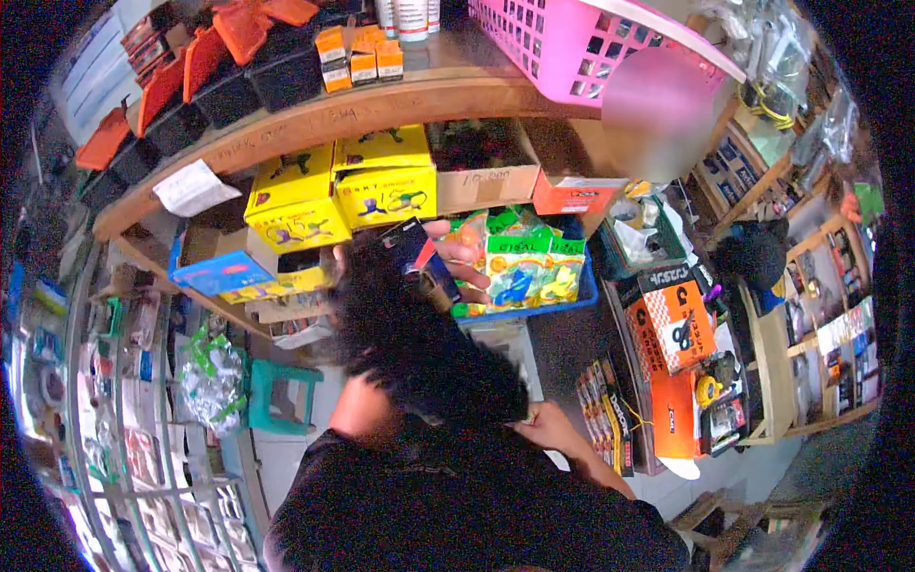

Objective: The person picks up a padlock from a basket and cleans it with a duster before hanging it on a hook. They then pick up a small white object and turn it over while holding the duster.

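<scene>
Neither of my own hands shows in the head view. A person in a black shirt (457,505) with dark hair (410,334) stands right below me, bent toward the shelves. Just past the hair, one hand (462,255) grips a dark blue and red packet (419,250). Its arm is hidden behind the head, and it looks like that person's hand. Their other hand (548,426) is held close to the chest, fingers curled. The raised hand is in front of a blue tray (572,303) of green and yellow packets (519,262).
A curved wooden shelf (315,119) holds yellow boxes (386,176), orange boxes (357,52) and a pink basket (572,43). An orange carton (681,329) and a packed rack stand on the right. A teal stool (276,391) and hanging packets are on the left.
</scene>
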